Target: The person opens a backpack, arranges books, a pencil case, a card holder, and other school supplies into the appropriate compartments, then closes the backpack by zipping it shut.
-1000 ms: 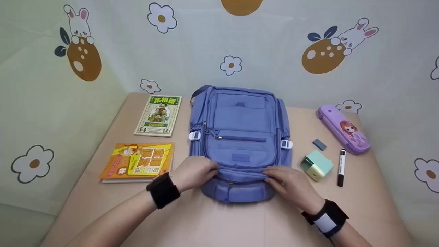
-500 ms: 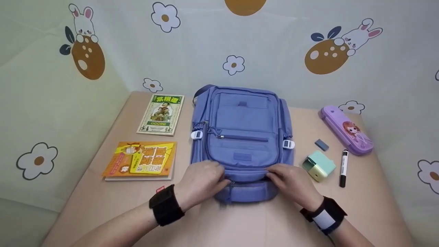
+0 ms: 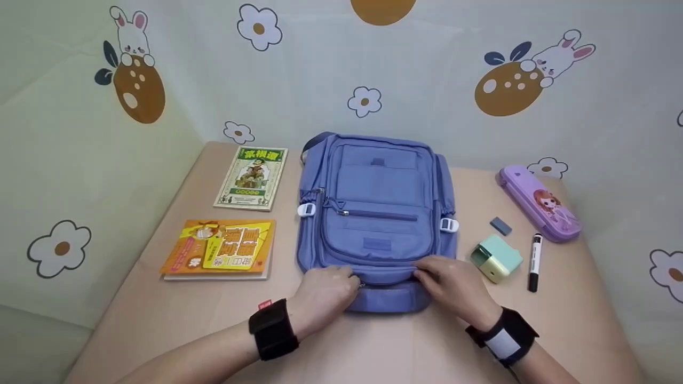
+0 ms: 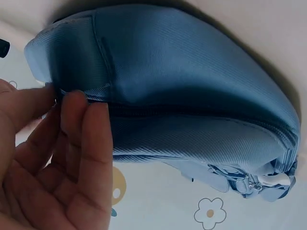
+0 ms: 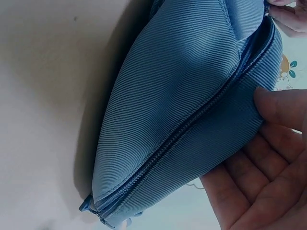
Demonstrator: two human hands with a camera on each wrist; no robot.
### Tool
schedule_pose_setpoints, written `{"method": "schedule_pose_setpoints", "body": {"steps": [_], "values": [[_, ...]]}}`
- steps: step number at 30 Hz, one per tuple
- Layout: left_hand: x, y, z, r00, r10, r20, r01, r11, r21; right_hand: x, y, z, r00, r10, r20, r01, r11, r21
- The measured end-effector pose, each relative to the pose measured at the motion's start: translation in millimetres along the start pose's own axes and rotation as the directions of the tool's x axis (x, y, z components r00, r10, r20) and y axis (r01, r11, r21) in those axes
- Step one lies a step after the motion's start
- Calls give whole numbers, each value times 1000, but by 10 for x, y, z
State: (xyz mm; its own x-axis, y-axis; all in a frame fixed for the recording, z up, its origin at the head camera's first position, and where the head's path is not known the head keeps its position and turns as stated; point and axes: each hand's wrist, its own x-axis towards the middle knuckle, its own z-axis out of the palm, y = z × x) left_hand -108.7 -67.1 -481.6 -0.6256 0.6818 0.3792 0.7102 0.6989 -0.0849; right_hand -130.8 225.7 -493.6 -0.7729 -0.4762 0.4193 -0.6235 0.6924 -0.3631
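Observation:
A blue backpack [image 3: 384, 184] lies on the table, front side up. My left hand [image 3: 328, 298] is at the bottom front pocket, thumb and fingertips pinching at the zipper, where a small metal slider shows; in the left wrist view the curled fingers [image 4: 96, 139] hide what they pinch. My right hand [image 3: 461, 288] holds the fabric above the same zipper at the pocket's right side. In the right wrist view the thumb lies on the cloth and the fingers go behind it. The zipper [image 5: 182, 127] runs along the pocket there, its teeth together over the nearer stretch.
Left of the backpack lie a green-and-cream book [image 3: 251, 178] and an orange book [image 3: 219, 249]. To its right are a purple pencil case [image 3: 539, 202], a grey eraser-like block [image 3: 500, 225], a mint-green pencil sharpener [image 3: 496, 258] and a black-and-white marker [image 3: 535, 262].
My left hand has moved right and toward the body, from the pocket's left edge down to the zipper slider. The right hand keeps its hold on the fabric, nearly in place.

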Motion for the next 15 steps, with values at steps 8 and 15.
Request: {"method": "schedule_pose_setpoints", "body": {"steps": [8,15], "values": [[-37,-48,0,998,-12,54,15,999,-49,22,-64,45,997,-77,20,76,996,56],[-78,-118,-40,997,4,79,1,998,-65,54,-75,86,996,-90,-13,90,995,39]]}}
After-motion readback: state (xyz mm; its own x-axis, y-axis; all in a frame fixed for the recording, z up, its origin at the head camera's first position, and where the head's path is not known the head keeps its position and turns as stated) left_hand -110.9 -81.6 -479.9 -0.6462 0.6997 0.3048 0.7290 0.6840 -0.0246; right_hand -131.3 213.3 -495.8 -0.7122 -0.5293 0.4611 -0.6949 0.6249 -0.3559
